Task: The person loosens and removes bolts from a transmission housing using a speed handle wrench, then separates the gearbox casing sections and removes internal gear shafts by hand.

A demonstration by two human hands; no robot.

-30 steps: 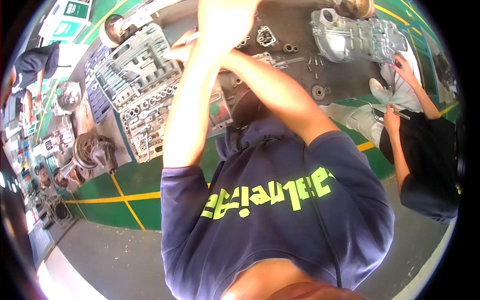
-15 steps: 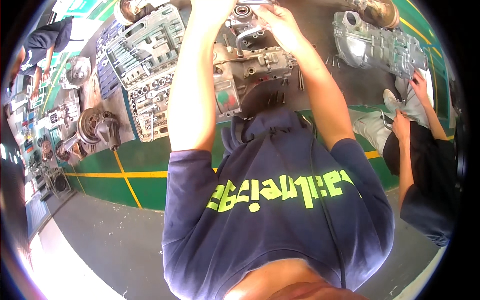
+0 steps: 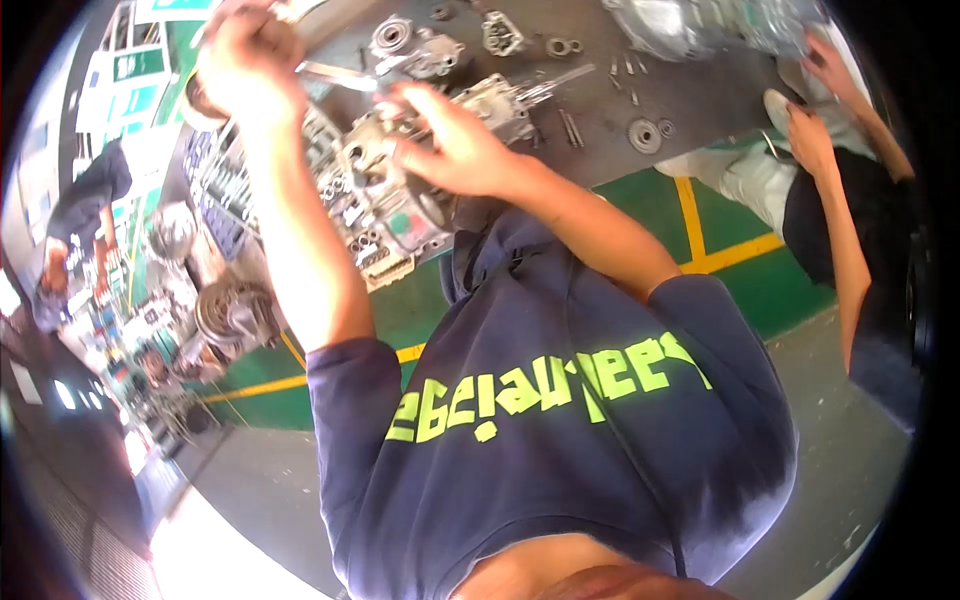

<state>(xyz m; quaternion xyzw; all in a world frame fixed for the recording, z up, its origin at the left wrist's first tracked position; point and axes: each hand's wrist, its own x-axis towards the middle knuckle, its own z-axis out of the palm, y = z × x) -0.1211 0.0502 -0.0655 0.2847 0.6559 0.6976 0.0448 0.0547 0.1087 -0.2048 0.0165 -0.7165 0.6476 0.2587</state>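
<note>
My left hand [image 3: 250, 65] is raised at the upper left, smeared by motion, with its fingers curled round a silver bar-shaped tool [image 3: 340, 76]. The bar points toward my right hand [image 3: 455, 145], whose thumb and forefinger are spread apart above the metal gearbox housing [image 3: 405, 215]. Nothing shows between those fingers, and whether they touch the housing I cannot tell. Beyond the housing stands a smaller cast part with a round bearing [image 3: 395, 35].
A tool case [image 3: 225, 175] lies left of the housing. Gears [image 3: 645, 136] and bolts [image 3: 571, 128] lie on the dark bench to the right. A co-worker's hands [image 3: 812, 138] are at the far right, near a large silver casing [image 3: 690, 25]. Another person [image 3: 85, 205] stands at the far left.
My view has turned, so the bench appears shifted. My left hand has swung left with the silver bar; my right hand has come away from the bearing part, its fingers now spread over the housing.
</note>
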